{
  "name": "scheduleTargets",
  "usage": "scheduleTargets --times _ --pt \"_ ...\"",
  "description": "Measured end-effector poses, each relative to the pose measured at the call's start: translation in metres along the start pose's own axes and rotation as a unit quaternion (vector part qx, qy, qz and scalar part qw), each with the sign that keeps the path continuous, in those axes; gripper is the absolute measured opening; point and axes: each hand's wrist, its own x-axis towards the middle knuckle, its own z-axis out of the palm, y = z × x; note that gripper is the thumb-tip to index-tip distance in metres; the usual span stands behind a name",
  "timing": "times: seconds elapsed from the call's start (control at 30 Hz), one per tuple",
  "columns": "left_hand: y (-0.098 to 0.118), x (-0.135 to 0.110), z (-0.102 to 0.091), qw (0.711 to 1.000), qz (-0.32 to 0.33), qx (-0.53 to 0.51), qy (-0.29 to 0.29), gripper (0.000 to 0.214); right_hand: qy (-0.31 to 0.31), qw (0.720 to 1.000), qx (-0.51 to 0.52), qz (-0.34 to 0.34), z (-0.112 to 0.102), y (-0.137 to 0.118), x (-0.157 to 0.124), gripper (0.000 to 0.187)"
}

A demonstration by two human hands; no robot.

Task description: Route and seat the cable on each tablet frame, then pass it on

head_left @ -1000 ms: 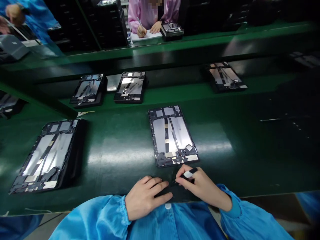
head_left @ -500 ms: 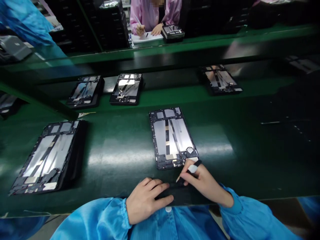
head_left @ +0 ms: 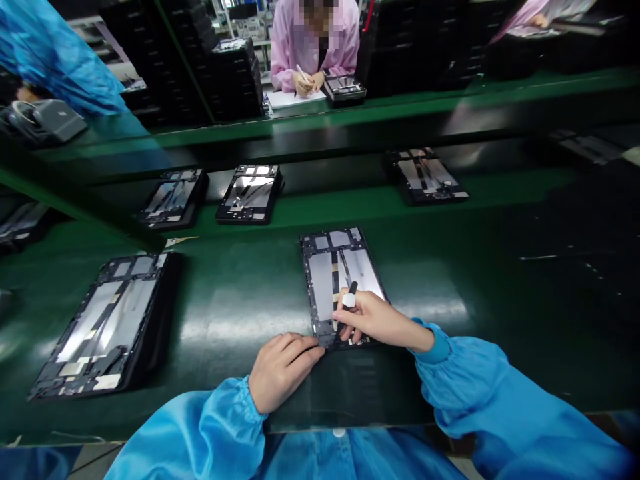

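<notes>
An opened tablet chassis [head_left: 330,267] with silver panels lies face-down on the green bench in front of me. My right hand [head_left: 373,320] rests over its near end, pinching a black pen-like tool [head_left: 347,303] with a white band, tip down on the chassis's lower edge. My left hand [head_left: 283,367] lies with its fingers curled, fingertips touching the chassis's near left corner. Both sleeves are blue.
Another opened chassis [head_left: 107,320] lies on a black tray at my left. Three more [head_left: 250,193] sit on the belt behind. A person in pink [head_left: 315,47] writes on paper across the line, and a blue-clad person [head_left: 55,60] stands far left.
My right hand moved forward and left from the bench's near edge onto the chassis with the tool. My left hand slid forward until its fingertips reached the chassis corner.
</notes>
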Motion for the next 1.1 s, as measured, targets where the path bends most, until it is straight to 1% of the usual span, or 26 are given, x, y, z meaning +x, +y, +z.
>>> scheduleTargets --times 0.6,0.67,0.83,0.9,0.97,1.03,1.1 --pt "-0.001 -0.002 0.002 1.0 -0.006 -0.004 -0.009 0.019 0.01 1.0 -0.009 -0.009 0.001 0.002 -0.001 0.029" --pt "0.0 -0.002 0.001 1.0 0.005 0.014 -0.015 0.022 0.012 1.0 -0.012 -0.009 0.002 0.001 -0.001 0.029" --pt "0.006 0.001 -0.006 0.99 0.051 0.122 -0.05 0.033 0.013 1.0 -0.014 -0.009 0.003 -0.001 0.0 0.028" --pt "0.007 0.003 -0.007 0.988 0.049 0.132 -0.055 0.033 0.027 0.999 -0.012 -0.021 0.0 0.001 -0.004 0.024" --pt "0.008 0.004 -0.007 0.989 0.044 0.126 -0.059 0.034 0.062 0.997 -0.024 -0.049 -0.004 0.005 -0.01 0.02" --pt "0.006 0.004 -0.006 0.991 0.04 0.115 -0.06 0.033 0.107 0.988 -0.065 -0.087 -0.009 0.009 -0.02 0.019" --pt "0.005 0.004 -0.004 0.993 0.035 0.1 -0.059 0.032 0.136 0.976 -0.117 -0.121 -0.012 0.011 -0.03 0.02"
